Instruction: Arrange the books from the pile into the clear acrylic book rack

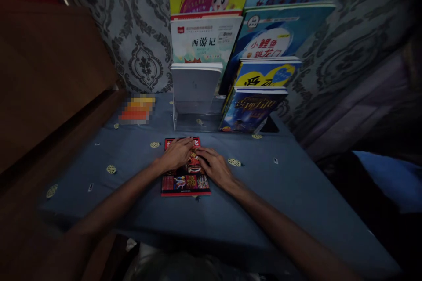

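Note:
A book (186,184) with a red and black cover lies shut on the blue cloth in front of me. Across its upper left part rests my left hand (178,154), fingers stretched out flat over the cover. My right hand (216,167) lies on the book's right edge, its fingers extended over the cover and the fingertips close to those of my left hand. Neither hand grips anything. The hands hide much of the cover's upper half; a colourful mask-like face and small pictures show below them.
Behind the book stands a clear rack (198,122) with several books, among them a dark blue book (252,112) at front right. A blurred orange and yellow item (136,110) lies at the back left. A brown wooden panel (49,74) borders the table's left side.

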### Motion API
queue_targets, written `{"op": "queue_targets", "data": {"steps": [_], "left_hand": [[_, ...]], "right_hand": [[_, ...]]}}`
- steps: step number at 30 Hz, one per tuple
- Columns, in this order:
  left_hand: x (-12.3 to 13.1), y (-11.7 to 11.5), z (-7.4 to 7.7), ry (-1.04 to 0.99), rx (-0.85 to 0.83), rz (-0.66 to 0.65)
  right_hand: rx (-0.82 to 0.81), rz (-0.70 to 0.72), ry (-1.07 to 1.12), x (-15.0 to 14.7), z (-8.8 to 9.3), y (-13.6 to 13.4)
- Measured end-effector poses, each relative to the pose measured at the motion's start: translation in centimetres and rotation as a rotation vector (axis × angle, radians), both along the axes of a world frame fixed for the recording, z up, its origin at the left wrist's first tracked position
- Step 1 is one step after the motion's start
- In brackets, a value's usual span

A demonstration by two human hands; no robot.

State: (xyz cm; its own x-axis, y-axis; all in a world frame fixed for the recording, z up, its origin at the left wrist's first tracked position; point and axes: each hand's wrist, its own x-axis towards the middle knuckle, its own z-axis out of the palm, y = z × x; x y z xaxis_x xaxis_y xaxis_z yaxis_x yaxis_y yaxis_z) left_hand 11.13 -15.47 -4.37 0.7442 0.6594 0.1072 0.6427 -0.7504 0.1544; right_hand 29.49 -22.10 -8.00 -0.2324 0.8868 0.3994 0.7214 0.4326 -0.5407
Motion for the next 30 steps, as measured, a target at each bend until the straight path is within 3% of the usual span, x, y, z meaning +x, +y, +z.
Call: {"op": "queue_targets", "data": {"steps": [9, 15, 21, 30], "left_hand": [[0.8, 0.7, -0.3, 0.022, -0.012, -0.046], [0.3, -0.6, -0.2, 0.027, -0.003, -0.087], [-0.8, -3.2, 0.4, -0.038, 0.035, -0.195], [-2.3, -9.3, 0.8, -0.058, -0.062, -0.356]], "right_hand": [[0.000, 0.026, 0.037, 0.0, 0.4, 0.0], [-0.096, -0.086, 0.255, 0.6, 0.3, 0.2], [-0.121, -0.096, 0.375, 0.8, 0.2, 0.3], [-0.137, -0.094, 0.351, 0.6, 0.4, 0.1]]}}
